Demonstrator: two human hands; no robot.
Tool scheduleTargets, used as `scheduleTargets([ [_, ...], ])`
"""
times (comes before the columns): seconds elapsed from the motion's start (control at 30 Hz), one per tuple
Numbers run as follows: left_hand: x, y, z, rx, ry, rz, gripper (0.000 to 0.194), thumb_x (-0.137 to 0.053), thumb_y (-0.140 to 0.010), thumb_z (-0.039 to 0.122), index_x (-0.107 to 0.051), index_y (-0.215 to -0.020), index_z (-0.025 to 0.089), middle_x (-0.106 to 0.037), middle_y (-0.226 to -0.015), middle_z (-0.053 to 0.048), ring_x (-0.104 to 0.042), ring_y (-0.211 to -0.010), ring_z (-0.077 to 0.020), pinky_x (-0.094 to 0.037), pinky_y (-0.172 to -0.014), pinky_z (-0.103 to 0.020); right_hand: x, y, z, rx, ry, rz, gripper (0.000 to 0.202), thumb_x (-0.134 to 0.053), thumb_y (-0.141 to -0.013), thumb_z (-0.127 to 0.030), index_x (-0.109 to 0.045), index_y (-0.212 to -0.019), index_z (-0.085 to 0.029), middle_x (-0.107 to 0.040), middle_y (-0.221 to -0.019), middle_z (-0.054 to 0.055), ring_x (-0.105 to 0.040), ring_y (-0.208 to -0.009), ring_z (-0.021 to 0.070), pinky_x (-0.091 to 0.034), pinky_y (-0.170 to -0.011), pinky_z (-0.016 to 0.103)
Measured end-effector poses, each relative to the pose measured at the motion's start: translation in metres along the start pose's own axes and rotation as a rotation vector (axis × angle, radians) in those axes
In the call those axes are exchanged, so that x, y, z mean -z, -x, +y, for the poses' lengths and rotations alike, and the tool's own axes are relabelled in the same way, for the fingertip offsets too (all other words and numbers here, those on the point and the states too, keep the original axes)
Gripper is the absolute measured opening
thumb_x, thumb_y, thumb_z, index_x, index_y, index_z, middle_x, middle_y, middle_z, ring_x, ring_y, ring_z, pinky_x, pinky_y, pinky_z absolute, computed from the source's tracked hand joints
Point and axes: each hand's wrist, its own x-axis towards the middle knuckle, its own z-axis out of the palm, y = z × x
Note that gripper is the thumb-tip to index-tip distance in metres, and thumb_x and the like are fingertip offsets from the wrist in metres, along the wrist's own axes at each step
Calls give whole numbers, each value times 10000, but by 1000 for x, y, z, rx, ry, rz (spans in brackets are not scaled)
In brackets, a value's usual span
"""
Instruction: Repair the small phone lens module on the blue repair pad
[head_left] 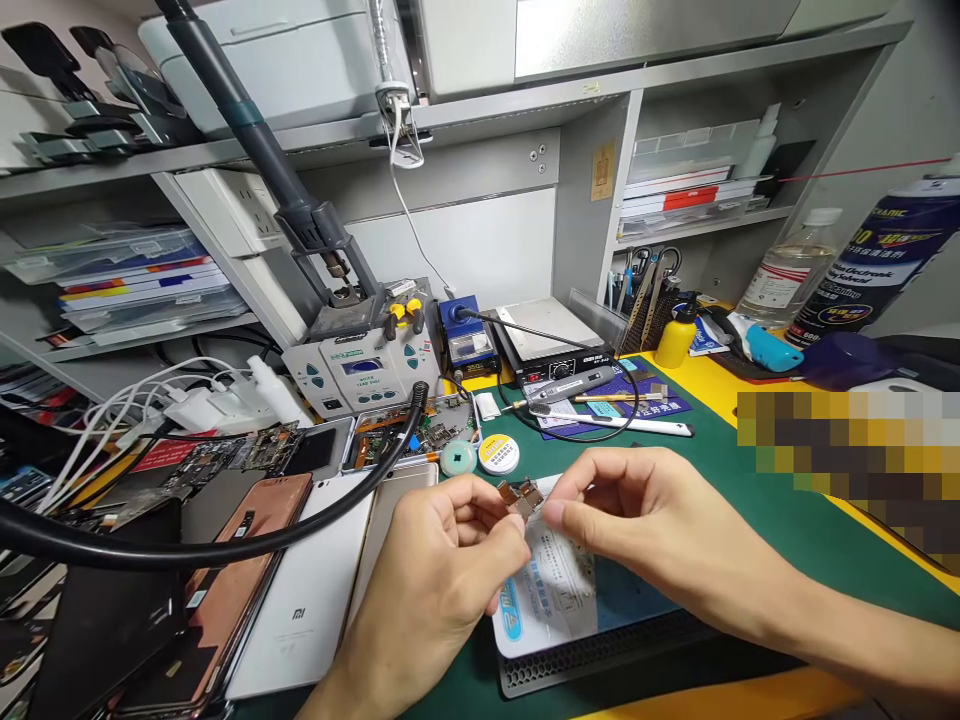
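Note:
A small circuit board piece [523,497] with brown and metallic parts is pinched between my two hands above the work mat. The thumb and fingers of my left hand [442,560] grip its left and lower side. My right hand [652,525] pinches the right end with thumb and forefinger. Fingertips hide part of the piece, so its exact kind is unclear. Under my hands lies a white and blue printed packet [551,600] on a dark pad with a honeycomb edge [592,655].
Phones, including a white one [296,590], crowd the left under a thick black hose [247,553]. A soldering station [364,370] stands behind. A toothbrush-like brush [622,422], a round tin [498,454] and a yellow bottle [677,335] sit farther back on the green mat [757,520].

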Motion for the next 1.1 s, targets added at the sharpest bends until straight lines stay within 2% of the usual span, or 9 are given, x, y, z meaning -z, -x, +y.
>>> scheduleTargets([
  [0.13,-2,1,4,-28,-32,41,178,-638,-768,319,-605,-695,159,-543,-511,34,-426,-412,-61,-305,-408,-170,-2,2,-1,101,151,78,200,-665,-868,-354,-688,-782,-175,-559,-607,-20,-410,-513,92,-298,-449,217],
  [0.3,-6,1,8,-9,-74,81,168,-651,-715,315,-602,-680,158,-555,-560,24,-440,-435,-74,-328,-422,-192,-5,4,-1,209,281,135,164,-652,-872,-314,-683,-764,-194,-516,-553,-39,-379,-475,86,-275,-420,222],
  [0.47,-9,2,10,61,-76,133,146,-684,-650,261,-580,-653,159,-525,-549,28,-453,-479,-95,-353,-438,-194,-5,4,2,319,388,162,159,-631,-886,-288,-660,-757,-198,-581,-628,-22,-404,-493,93,-321,-440,236],
  [0.6,-11,5,8,37,-88,118,122,-667,-663,241,-581,-681,157,-509,-564,41,-436,-512,-90,-351,-468,-183,-6,3,6,391,394,184,106,-632,-870,-231,-653,-772,-196,-631,-718,1,-453,-530,102,-364,-463,238],
  [0.73,-13,5,7,-7,-140,129,113,-646,-675,234,-572,-667,150,-462,-544,61,-374,-491,-69,-306,-454,-169,-7,4,8,410,357,165,79,-624,-869,-210,-646,-796,-194,-677,-806,21,-514,-572,110,-401,-483,235],
  [0.83,-14,5,7,-35,-181,134,130,-622,-696,257,-560,-653,150,-445,-539,62,-359,-482,-66,-292,-444,-169,-7,3,8,416,338,139,87,-613,-874,-206,-643,-793,-194,-699,-810,20,-506,-542,103,-401,-474,236],
  [1.0,-14,6,6,-43,-185,119,137,-633,-693,263,-568,-650,150,-448,-533,59,-372,-475,-66,-297,-438,-168,-7,3,7,420,340,127,106,-612,-868,-202,-630,-764,-190,-705,-763,27,-514,-531,111,-385,-459,244],
  [1.1,-12,7,5,-19,-131,105,148,-653,-696,286,-605,-679,148,-496,-545,43,-435,-470,-77,-349,-444,-174,-6,3,7,391,301,144,115,-621,-872,-220,-619,-759,-197,-700,-753,28,-514,-542,116,-393,-466,243],
])
